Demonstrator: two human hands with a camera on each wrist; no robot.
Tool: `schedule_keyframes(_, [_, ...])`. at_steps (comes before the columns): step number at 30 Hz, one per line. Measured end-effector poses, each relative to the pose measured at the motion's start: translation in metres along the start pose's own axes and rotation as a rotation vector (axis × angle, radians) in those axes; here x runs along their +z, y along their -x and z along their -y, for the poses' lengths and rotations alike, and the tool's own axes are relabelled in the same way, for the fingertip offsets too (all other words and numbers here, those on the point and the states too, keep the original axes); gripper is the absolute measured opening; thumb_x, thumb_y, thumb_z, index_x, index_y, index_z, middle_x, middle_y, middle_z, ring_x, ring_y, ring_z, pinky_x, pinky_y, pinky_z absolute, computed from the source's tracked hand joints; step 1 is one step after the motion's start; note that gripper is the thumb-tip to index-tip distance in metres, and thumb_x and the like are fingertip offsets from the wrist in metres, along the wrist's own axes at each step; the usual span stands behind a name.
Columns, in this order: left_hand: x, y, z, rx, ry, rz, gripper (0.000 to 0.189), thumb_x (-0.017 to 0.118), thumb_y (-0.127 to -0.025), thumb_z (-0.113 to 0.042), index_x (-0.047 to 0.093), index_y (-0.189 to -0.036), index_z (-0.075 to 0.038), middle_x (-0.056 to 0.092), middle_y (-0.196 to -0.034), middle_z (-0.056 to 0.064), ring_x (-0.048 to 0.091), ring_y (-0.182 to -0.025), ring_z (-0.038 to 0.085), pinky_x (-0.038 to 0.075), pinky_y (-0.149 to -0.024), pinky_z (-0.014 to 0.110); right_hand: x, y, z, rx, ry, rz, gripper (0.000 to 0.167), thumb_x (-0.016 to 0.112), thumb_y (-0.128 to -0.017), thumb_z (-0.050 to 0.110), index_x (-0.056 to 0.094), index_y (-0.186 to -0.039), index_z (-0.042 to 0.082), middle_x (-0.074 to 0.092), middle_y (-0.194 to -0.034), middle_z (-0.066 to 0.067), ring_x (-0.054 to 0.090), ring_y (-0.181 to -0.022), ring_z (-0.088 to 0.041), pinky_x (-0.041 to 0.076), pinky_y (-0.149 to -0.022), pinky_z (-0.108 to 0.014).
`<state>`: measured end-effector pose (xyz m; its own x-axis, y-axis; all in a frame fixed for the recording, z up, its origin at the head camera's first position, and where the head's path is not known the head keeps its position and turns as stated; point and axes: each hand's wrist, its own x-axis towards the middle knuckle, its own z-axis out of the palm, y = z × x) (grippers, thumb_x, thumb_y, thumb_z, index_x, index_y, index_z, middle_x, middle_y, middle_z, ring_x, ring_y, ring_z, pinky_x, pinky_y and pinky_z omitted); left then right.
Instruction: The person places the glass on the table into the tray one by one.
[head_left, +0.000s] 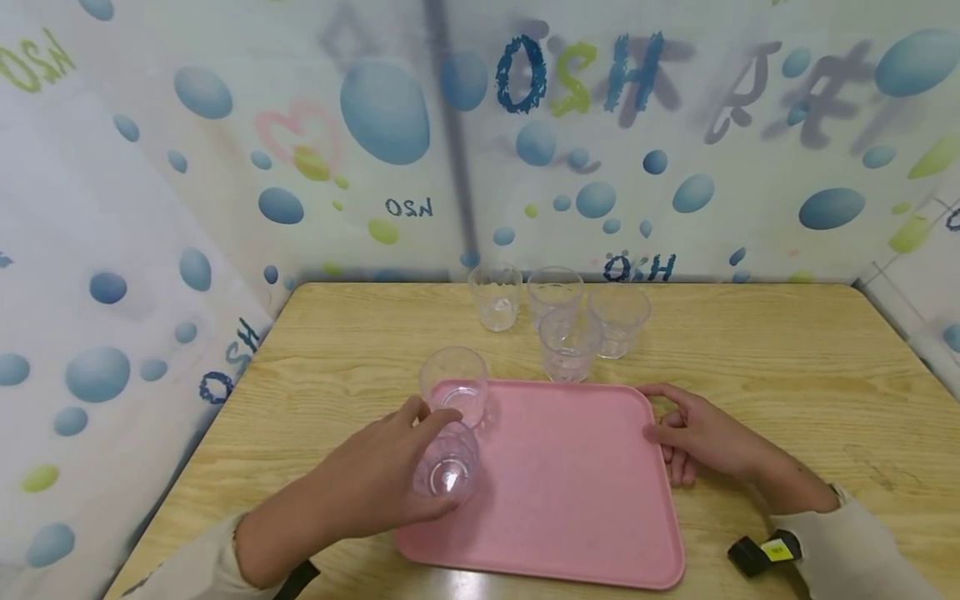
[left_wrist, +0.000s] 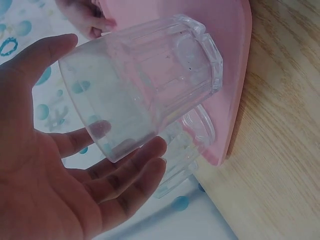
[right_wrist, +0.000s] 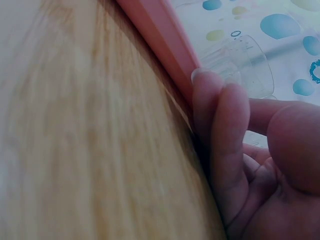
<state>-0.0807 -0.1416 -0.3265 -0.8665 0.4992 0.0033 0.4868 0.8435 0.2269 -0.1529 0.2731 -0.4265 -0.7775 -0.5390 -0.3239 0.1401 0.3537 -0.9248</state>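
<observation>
My left hand (head_left: 367, 475) grips a clear cup (left_wrist: 145, 85) near its rim, thumb on one side and fingers on the other. That cup is at the left part of a pink tray (head_left: 570, 492); whether its base touches the tray, I cannot tell. Just behind it, a second clear cup (head_left: 454, 385) stands at the tray's far left corner. At the tray's right edge, my right hand (head_left: 705, 437) holds the rim, its thumb on top. The right wrist view has the fingertips (right_wrist: 232, 107) against the tray's side (right_wrist: 167, 37).
Behind the tray, several clear cups stand on the wooden table (head_left: 360, 333), among them a left one (head_left: 497, 304) and a front one (head_left: 568, 354) close to the tray's far edge. A patterned wall (head_left: 465, 150) rises along the table's back edge.
</observation>
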Motion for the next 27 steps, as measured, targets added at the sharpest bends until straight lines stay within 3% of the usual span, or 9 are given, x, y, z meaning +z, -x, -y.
schedule_keyframes(12, [-0.001, 0.000, 0.003, 0.003, 0.005, 0.029, 0.077, 0.079, -0.075, -0.058, 0.053, -0.139, -0.023, 0.056, -0.113, 0.005, 0.061, -0.078, 0.017, 0.052, -0.068, 0.037, 0.000, -0.001, -0.002, -0.010, -0.003, -0.002, 0.067, 0.057, -0.103, 0.019, 0.018, -0.155, 0.004, 0.064, -0.078, -0.011, 0.067, -0.051, -0.017, 0.057, -0.051, -0.046])
schedule_keyframes(18, [-0.011, -0.001, 0.006, -0.021, -0.066, 0.096, 0.080, 0.063, -0.082, -0.074, 0.050, -0.144, -0.026, 0.060, -0.120, 0.007, 0.066, -0.088, 0.024, 0.054, -0.082, 0.048, 0.001, -0.001, -0.003, -0.003, -0.005, 0.004, 0.068, 0.058, -0.102, 0.020, 0.018, -0.155, 0.004, 0.064, -0.077, -0.010, 0.067, -0.051, -0.017, 0.057, -0.051, -0.046])
schedule_keyframes(21, [-0.020, -0.007, 0.008, -0.016, -0.120, 0.066, 0.074, 0.055, -0.088, -0.073, 0.051, -0.144, -0.025, 0.062, -0.120, 0.007, 0.067, -0.089, 0.026, 0.054, -0.084, 0.050, 0.001, -0.001, -0.002, -0.004, -0.002, -0.001, 0.069, 0.058, -0.102, 0.020, 0.018, -0.155, 0.004, 0.063, -0.077, -0.010, 0.067, -0.051, -0.018, 0.057, -0.051, -0.046])
schedule_keyframes(27, [-0.043, -0.032, 0.009, -0.002, -0.142, -0.060, 0.058, 0.060, -0.093, -0.058, 0.058, -0.136, -0.020, 0.065, -0.117, 0.007, 0.069, -0.092, 0.027, 0.053, -0.084, 0.051, 0.001, -0.001, -0.002, -0.008, -0.001, -0.006, 0.068, 0.058, -0.102, 0.020, 0.019, -0.155, 0.004, 0.064, -0.077, -0.011, 0.067, -0.051, -0.017, 0.057, -0.051, -0.045])
